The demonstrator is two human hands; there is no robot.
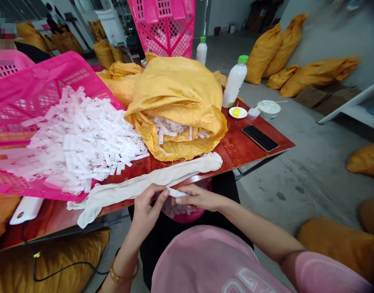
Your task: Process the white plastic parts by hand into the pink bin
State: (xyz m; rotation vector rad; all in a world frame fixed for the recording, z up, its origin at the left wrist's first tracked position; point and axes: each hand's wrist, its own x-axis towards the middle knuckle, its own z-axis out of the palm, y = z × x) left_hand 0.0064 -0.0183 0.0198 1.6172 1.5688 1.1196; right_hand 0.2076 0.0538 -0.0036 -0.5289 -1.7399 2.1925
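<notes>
A short white plastic tube [176, 193] is held between my two hands, above my lap and just off the table's front edge. My right hand [202, 197] has its fingers closed round the tube's right part. At the tube's left end, the thumb and forefinger of my left hand [149, 206] are pinched together. Under my hands, a pink container [187, 217] with whitish pieces in it is partly hidden. A big heap of similar white tubes [83, 138] spills from a tipped pink basket [31, 81] onto the red table [235, 150].
An orange woven sack [180, 81] lies open on the table with white tubes inside. White cloth sleeves [162, 177] run along the front edge. At the right are a phone [260, 137], a bottle [235, 79] and a lidded tub [268, 109]. Several full sacks [263, 53] stand on the floor.
</notes>
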